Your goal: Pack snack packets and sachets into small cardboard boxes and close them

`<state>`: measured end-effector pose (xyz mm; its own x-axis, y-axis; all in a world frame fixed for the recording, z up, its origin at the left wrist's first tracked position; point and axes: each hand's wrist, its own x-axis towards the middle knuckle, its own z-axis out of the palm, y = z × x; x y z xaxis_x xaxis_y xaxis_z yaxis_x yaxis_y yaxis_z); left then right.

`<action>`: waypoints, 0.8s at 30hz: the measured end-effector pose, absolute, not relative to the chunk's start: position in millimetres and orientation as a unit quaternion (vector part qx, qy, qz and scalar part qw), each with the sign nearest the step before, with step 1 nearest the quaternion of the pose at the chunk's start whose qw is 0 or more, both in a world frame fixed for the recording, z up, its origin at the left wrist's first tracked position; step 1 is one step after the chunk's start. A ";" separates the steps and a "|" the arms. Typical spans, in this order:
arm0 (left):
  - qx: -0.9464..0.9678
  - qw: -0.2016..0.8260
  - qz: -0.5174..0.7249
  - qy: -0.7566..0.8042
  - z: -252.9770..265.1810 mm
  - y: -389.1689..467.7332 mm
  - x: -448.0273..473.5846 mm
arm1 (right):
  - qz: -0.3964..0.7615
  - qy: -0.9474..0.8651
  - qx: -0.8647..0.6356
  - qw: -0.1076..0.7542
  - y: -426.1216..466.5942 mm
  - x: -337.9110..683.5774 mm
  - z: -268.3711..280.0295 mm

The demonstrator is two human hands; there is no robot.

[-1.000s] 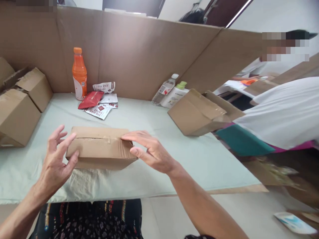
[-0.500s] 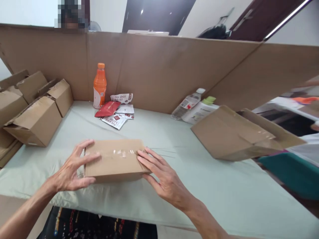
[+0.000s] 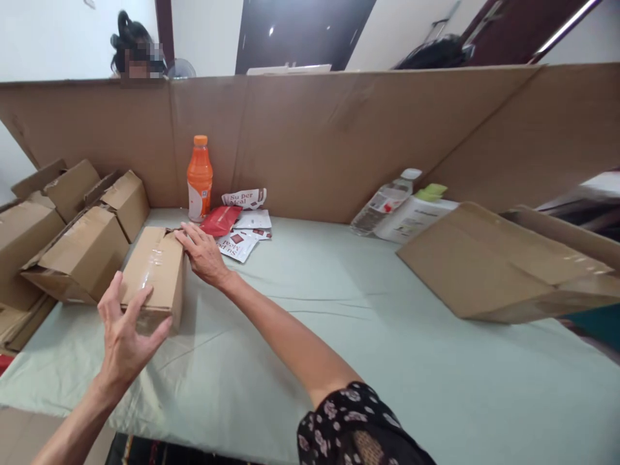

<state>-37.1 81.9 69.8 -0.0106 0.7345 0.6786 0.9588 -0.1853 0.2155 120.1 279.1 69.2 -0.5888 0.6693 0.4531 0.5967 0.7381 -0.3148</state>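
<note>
"Two hands are handling the box (image 3: 165, 265): how should they be working?"

"Nearest, the left hand (image 3: 126, 329) is standing open, thumb and fingers spreading around the near end, well on the near side of the orange bottle (image 3: 199, 177). It should be bearing evenly on that end, I judge, not poking the taped top."

"And the right hand (image 3: 206, 257)?"

"It is lying over the far right corner, just on the near side of the orange bottle; its thumb isn't showing, so I cannot tell whether it is gripping. Both should be guiding together, so the box isn't twisting or knocking the stacked boxes (image 3: 90, 242) left of the orange bottle."

"How is the box looking?"

"Plain brown and closed on top, it seems to be sitting lengthwise on the green cloth (image 3: 314, 361), on the near side and slightly left of the orange bottle. Clear tape (image 3: 154, 258) is shining along its top, and its far edge is looking ragged beside the right hand."

"Farther off?"

"Packets (image 3: 252, 219) are lying just right of the orange bottle, a cardboard wall (image 3: 300, 135) standing behind."
</note>
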 end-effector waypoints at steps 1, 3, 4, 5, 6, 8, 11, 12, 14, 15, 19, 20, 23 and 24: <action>-0.681 0.167 -0.353 -0.620 69.3 95.4 -40.2 | 0.075 -0.879 -0.364 0.297 279.6 113.1 61.3; -0.675 0.177 -0.358 -0.620 68.1 126.6 -49.9 | 0.105 -0.864 -0.380 0.313 276.6 107.9 41.2; -0.673 0.181 -0.362 -0.619 67.6 144.2 -56.2 | 0.122 -0.860 -0.387 0.309 274.1 108.7 30.2; -0.672 0.184 -0.364 -0.618 67.2 162.9 -62.9 | 0.140 -0.857 -0.395 0.300 271.5 111.0 19.5; -0.672 0.180 -0.364 -0.619 66.9 182.3 -69.7 | 0.156 -0.854 -0.405 0.287 269.2 114.1 9.7; -0.667 0.161 -0.364 -0.630 67.3 221.4 -81.9 | 0.180 -0.849 -0.421 0.264 266.7 120.6 -5.2; -0.657 0.128 -0.356 -0.652 70.5 273.2 -90.9 | 0.194 -0.852 -0.419 0.249 267.5 126.1 -14.2; -0.649 0.125 -0.354 -0.661 72.0 287.4 -91.0 | 0.197 -0.854 -0.415 0.245 268.2 126.7 -14.4; -0.630 0.130 -0.352 -0.680 74.9 310.6 -88.6 | 0.201 -0.856 -0.416 0.233 269.3 126.8 -12.4; -0.622 0.135 -0.352 -0.687 76.3 320.1 -87.3 | 0.203 -0.855 -0.419 0.227 269.4 126.7 -10.9; -0.621 0.136 -0.346 -0.690 83.9 344.4 -93.2 | 0.213 -0.853 -0.424 0.217 268.9 126.5 -4.9; -0.621 0.131 -0.347 -0.691 86.4 346.1 -97.8 | 0.213 -0.853 -0.424 0.216 269.1 126.3 -3.5; -0.639 0.106 -0.344 -0.680 93.2 336.5 -110.4 | 0.203 -0.855 -0.427 0.211 270.9 124.6 1.5; -0.659 0.097 -0.336 -0.666 93.7 328.5 -111.7 | 0.195 -0.858 -0.426 0.209 271.7 123.7 3.6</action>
